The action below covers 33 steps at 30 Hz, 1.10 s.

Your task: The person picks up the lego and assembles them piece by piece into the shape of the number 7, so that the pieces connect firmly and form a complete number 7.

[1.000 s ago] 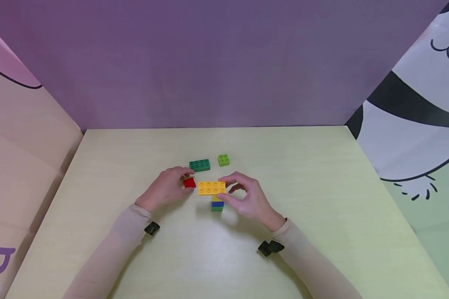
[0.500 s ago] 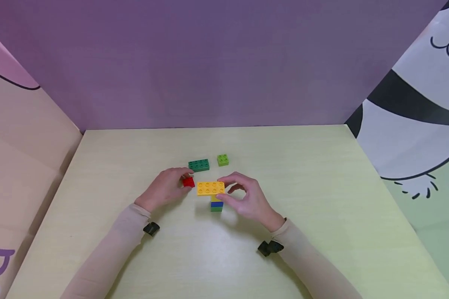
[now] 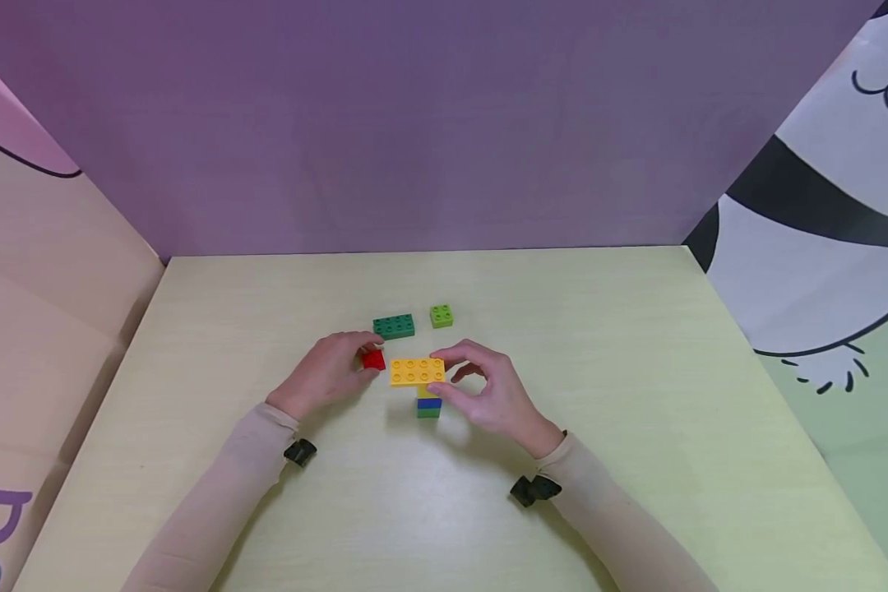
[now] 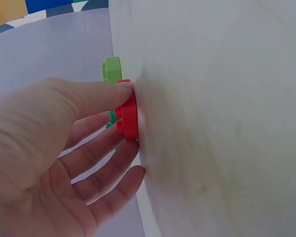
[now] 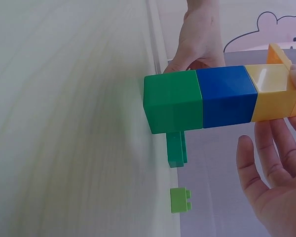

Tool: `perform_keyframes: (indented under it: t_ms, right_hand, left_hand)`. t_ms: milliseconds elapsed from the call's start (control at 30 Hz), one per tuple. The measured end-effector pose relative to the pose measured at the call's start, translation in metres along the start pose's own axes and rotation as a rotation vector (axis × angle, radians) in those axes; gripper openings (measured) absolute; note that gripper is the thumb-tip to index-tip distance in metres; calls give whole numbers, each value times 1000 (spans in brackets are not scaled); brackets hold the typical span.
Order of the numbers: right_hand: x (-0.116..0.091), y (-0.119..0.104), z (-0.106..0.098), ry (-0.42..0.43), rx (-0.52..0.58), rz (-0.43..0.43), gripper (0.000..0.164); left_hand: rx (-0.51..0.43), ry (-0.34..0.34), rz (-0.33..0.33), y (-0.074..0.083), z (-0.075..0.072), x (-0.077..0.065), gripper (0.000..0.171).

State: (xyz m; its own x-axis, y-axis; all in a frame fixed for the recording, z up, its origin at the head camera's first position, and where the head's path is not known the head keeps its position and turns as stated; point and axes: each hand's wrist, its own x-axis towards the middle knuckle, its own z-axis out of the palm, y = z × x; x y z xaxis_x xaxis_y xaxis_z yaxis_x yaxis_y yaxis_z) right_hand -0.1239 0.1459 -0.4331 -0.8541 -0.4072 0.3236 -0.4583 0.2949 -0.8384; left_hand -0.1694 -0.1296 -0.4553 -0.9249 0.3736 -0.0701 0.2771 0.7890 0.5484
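Observation:
Low at the table, my left hand [image 3: 329, 370] pinches a red brick [image 3: 373, 359]. In the left wrist view its thumb presses one end of the red brick [image 4: 130, 116], with fingertips at the other end. My right hand [image 3: 492, 390] grips the right end of an orange-yellow eight-stud brick [image 3: 410, 372] between thumb and index finger. That wide brick caps an upright tower and overhangs it to the left. Beneath it, the right wrist view shows a yellow brick [image 5: 274, 98], a blue brick [image 5: 227, 95] and a green brick [image 5: 173, 101] at the bottom.
Behind the hands, a dark green eight-stud brick [image 3: 395, 326] lies on the pale table [image 3: 266, 296], close to the left fingertips. A smaller light green brick [image 3: 441, 316] sits to its right. A purple panel [image 3: 414, 123] rises at the table's far edge.

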Motion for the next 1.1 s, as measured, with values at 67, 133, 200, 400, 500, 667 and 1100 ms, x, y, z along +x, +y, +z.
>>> perform_keyframes:
  t_ms: [67,133,200,400,500,667,1100]
  right_hand:
    - [0,0,0,-1,0,0,32]
    - [0,0,0,0,0,-2,32]
    - [0,0,-1,2,3,-4,32]
    - [0,-1,-1,0,6,-7,31]
    - [1,-1,-1,-1,6,-1,31]
    - [0,-2,-2,-2,10,3,32]
    - [1,-1,-2,0,19,-9,32]
  left_hand:
    - [-2,2,-1,0,1,0,50]
    - [-5,3,-2,0,1,0,51]
    - [-12,4,-5,0,0,0,52]
    - [-69,21,-12,1,-3,-5,51]
    - [-94,31,-8,0,-5,-8,48]
    - [-121,44,3,1,-8,-11,44]
    - [-250,48,28,7,-14,-25,44]
